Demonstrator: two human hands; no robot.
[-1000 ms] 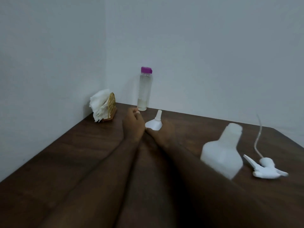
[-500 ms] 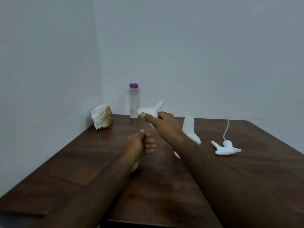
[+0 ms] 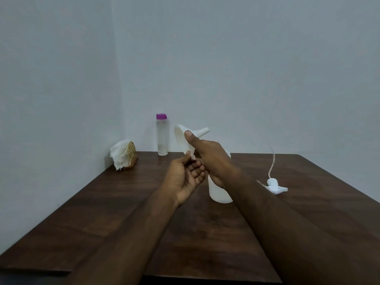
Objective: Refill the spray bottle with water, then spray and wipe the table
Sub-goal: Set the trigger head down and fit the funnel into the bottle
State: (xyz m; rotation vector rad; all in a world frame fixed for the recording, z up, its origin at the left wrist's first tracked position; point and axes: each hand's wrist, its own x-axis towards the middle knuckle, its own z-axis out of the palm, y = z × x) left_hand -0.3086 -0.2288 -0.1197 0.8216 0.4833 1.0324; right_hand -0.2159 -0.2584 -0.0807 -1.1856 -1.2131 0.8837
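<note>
My right hand [image 3: 209,159] holds a white funnel [image 3: 182,136] in the air, thumb on its rim and spout pointing right. My left hand [image 3: 185,177] is raised just below it, palm up, and its fingertips touch the funnel's small tab. Behind my right hand stands the white spray bottle body [image 3: 219,192], uncapped and mostly hidden. The white spray head [image 3: 274,185] with its long dip tube lies on the table to the right. A clear water bottle [image 3: 162,138] with a purple cap stands at the back by the wall.
A wicker holder with white paper napkins [image 3: 123,156] sits in the back left corner. The dark wooden table [image 3: 115,212] meets walls at the left and back. Its front edge runs along the bottom of the view.
My right hand lifted the funnel off the table and brought it closer, tilted on its side. My left hand rose from the table up to the funnel. The camera view pulled back.
</note>
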